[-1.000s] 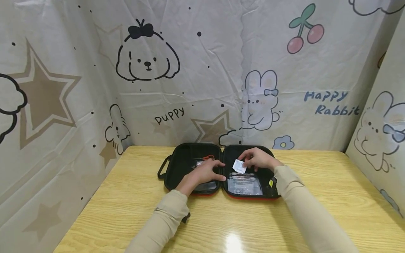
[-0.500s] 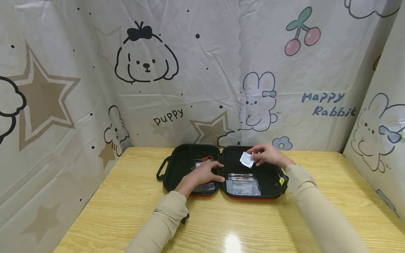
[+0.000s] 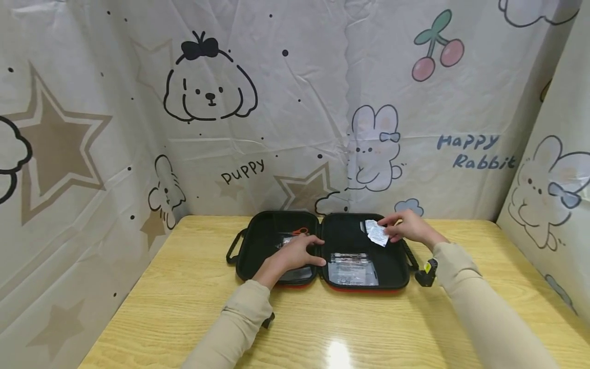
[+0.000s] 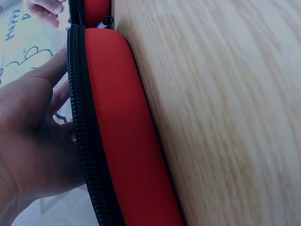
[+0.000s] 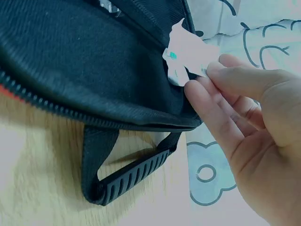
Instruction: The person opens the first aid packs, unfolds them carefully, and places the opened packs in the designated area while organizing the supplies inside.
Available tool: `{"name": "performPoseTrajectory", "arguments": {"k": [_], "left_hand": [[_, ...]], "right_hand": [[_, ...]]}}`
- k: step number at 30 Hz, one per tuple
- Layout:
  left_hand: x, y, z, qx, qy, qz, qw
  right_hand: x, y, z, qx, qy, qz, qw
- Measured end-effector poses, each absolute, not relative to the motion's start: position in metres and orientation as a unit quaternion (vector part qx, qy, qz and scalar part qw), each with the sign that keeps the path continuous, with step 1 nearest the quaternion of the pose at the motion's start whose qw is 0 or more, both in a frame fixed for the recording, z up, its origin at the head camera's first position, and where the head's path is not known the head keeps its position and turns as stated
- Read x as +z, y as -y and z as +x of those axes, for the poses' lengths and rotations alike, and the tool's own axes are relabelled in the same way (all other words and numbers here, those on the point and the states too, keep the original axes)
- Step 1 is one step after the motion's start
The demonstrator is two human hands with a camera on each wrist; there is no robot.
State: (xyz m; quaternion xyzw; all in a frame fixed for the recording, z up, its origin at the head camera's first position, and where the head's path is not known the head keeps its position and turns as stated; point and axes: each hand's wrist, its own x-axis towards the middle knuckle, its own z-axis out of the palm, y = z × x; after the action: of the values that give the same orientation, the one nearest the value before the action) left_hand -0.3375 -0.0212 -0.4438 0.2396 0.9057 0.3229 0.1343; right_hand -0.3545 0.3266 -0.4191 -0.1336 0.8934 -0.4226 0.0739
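Observation:
A black zippered case [image 3: 345,233] with a red outer shell [image 4: 117,103] lies unfolded on the table, its two halves side by side. My right hand [image 3: 411,227] pinches a small white sachet [image 3: 379,236] between thumb and fingers at the far right corner of the right half. In the right wrist view, white wrapping [image 5: 178,74] shows just under the pinched sachet [image 5: 190,49]. My left hand [image 3: 295,254] reaches over the near edge of the left half, fingers spread and relaxed. Behind it lie orange-handled scissors [image 3: 300,231] and a clear packet [image 3: 286,240], partly covered by the hand.
Clear plastic packets [image 3: 352,274] lie in the near left part of the right half. A carry handle [image 3: 234,248] sticks out at the left, another handle [image 5: 136,176] at the right. The wooden table [image 3: 184,307] ends at a patterned cloth backdrop [image 3: 258,143].
My right hand has moved right and slightly away with the white sachet, from mid-half toward the far right corner. My left hand stays in place.

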Motion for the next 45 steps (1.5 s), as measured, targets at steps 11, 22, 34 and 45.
{"name": "performPoseTrajectory", "arguments": {"k": [11,22,34,45], "left_hand": [[-0.444,0.023,-0.339,0.32,-0.908,0.238,0.131],[-0.446,0.025,-0.34,0.32,-0.908,0.238,0.131],[-0.447,0.02,-0.339,0.315,-0.91,0.239,0.121],[-0.445,0.019,-0.337,0.313,-0.912,0.237,0.122]], "right_hand": [[-0.422,-0.316,-0.355,-0.35,-0.924,-0.138,0.075],[-0.428,-0.289,-0.359,-0.362,-0.916,-0.127,0.114],[-0.439,-0.268,-0.365,-0.461,-0.88,-0.053,0.098],[-0.449,-0.262,-0.364,-0.589,-0.794,-0.021,0.147]]}}
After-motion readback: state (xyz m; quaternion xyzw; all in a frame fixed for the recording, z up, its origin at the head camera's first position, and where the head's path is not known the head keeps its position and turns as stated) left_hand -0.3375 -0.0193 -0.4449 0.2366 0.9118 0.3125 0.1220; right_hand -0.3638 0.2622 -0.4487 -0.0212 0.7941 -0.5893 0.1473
